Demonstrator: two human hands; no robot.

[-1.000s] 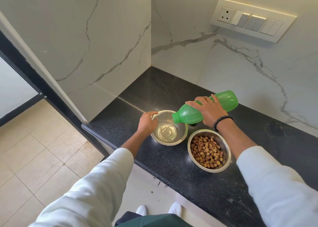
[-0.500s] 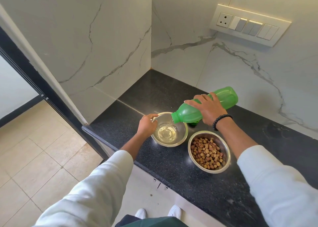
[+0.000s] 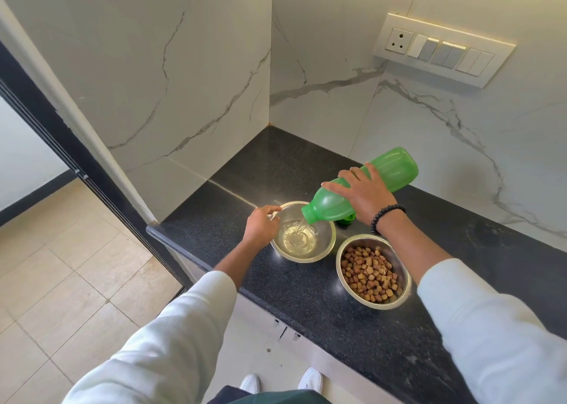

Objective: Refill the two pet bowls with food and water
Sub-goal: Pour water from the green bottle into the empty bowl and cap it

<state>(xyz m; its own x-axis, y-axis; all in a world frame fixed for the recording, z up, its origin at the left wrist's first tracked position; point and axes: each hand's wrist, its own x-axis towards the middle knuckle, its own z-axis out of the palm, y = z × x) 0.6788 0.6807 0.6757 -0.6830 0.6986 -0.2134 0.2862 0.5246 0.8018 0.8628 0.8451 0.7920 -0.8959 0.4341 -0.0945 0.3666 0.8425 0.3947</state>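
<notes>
Two steel bowls stand side by side on the black counter [image 3: 306, 305]. The left bowl [image 3: 325, 244] holds water, and my left hand [image 3: 260, 227] grips its left rim. My right hand [image 3: 363, 196] holds a green bottle [image 3: 394, 166] tilted mouth-down over that bowl, and a thin stream of water runs from the mouth into it. The right bowl [image 3: 400, 298] is filled with brown kibble [image 3: 369, 273]. A green cap [image 3: 348, 219] lies on the counter behind the bowls, partly hidden by my right hand.
Marble walls close the counter on the left and back. A switch panel [image 3: 445, 49] is mounted on the back wall. The counter's front edge runs just below the bowls, with tiled floor [image 3: 61, 281] to the left and a dark door frame [image 3: 61, 146].
The bottle's base has tipped a little higher while water keeps flowing, and the water level in the left bowl has risen. Both hands keep their holds.
</notes>
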